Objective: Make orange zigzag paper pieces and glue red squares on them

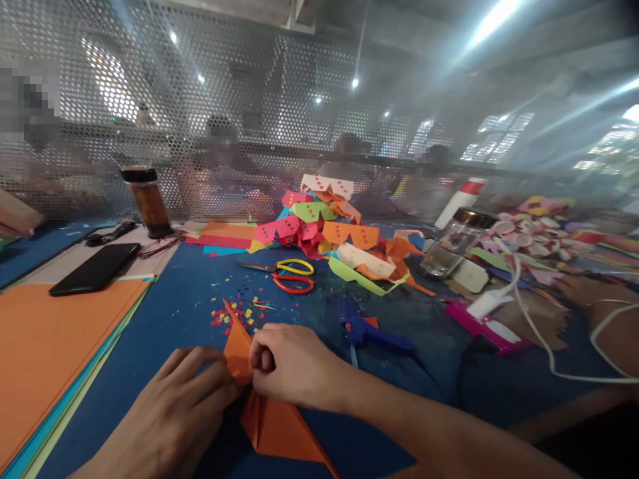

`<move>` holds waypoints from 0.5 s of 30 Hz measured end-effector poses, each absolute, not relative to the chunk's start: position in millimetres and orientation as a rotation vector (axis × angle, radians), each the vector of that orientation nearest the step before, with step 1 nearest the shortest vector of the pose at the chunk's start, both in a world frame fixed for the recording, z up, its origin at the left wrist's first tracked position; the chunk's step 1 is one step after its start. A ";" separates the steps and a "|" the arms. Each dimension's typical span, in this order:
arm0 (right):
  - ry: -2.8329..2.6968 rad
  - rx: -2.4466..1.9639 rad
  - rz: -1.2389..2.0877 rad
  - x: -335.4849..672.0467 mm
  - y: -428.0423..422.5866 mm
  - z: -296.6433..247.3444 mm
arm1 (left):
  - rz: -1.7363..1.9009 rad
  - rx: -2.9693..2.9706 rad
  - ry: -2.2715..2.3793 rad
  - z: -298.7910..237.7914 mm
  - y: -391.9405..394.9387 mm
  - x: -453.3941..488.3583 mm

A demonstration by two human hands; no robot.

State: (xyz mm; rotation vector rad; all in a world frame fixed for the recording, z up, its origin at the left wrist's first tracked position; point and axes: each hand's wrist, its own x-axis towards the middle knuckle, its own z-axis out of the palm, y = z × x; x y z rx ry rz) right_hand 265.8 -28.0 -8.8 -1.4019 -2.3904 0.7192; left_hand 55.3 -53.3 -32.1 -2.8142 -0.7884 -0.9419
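A folded sheet of orange paper [279,432] lies at the front of the blue table, with creases running across it and a pointed tip at its far end. My right hand [294,362] is closed on its middle, fingers curled and pinching the paper. From the left side, my left hand [184,399] grips the edge of the same paper with bent fingers. Its thumb is mostly hidden. Tiny coloured paper bits [239,309] are scattered just beyond the hands. Scissors with one yellow and one red handle [294,276] lie farther back.
A blue glue gun [374,332] lies right of my hands. Behind it rises a pile of colourful paper masks [324,226]. Stacked coloured sheets [64,346], a black phone [97,268] and a dark bottle [150,206] are left. A glass jar [454,246] and white cable [536,332] are right.
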 end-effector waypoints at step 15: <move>-2.397 -1.385 0.744 267.1 -28.0 -7.7 | -0.848 -2.753 -0.682 -23.6 -53.7 51.2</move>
